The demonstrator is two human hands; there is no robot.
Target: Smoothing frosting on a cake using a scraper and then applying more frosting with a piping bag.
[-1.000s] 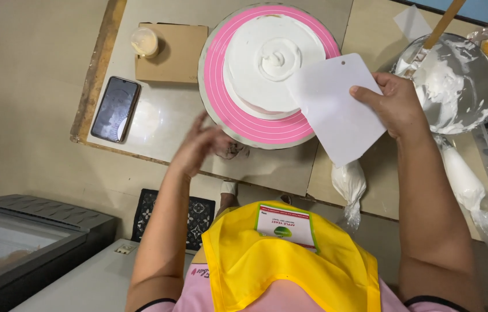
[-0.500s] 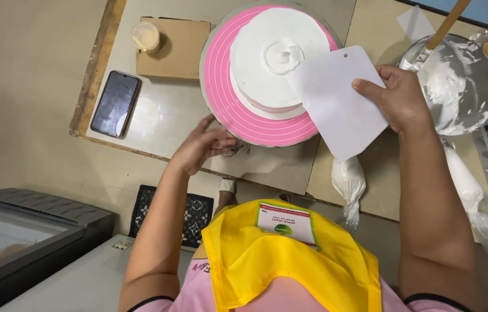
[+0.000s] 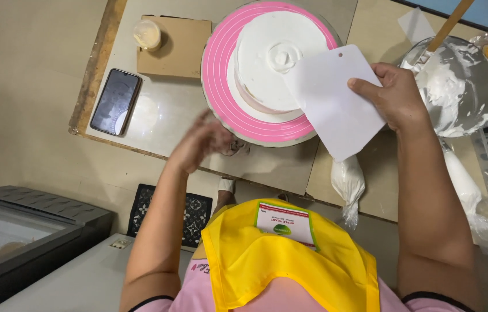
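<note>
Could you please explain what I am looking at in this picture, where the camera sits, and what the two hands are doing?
There is no machine here: a person works with bare hands, and the single camera sits on their head, looking straight down, so the yellow apron fills the bottom of the picture. On the table stands a pink cake turntable carrying a cake covered in white cream. The right hand holds a flat white plastic scraper against the side of the cake. The left hand, blurred, is at the near edge of the turntable. To the left lie a dark phone and a brown cardboard piece with a small cup on it. To the right are a bowl of white cream with a wooden handle in it and filled piping bags.
</note>
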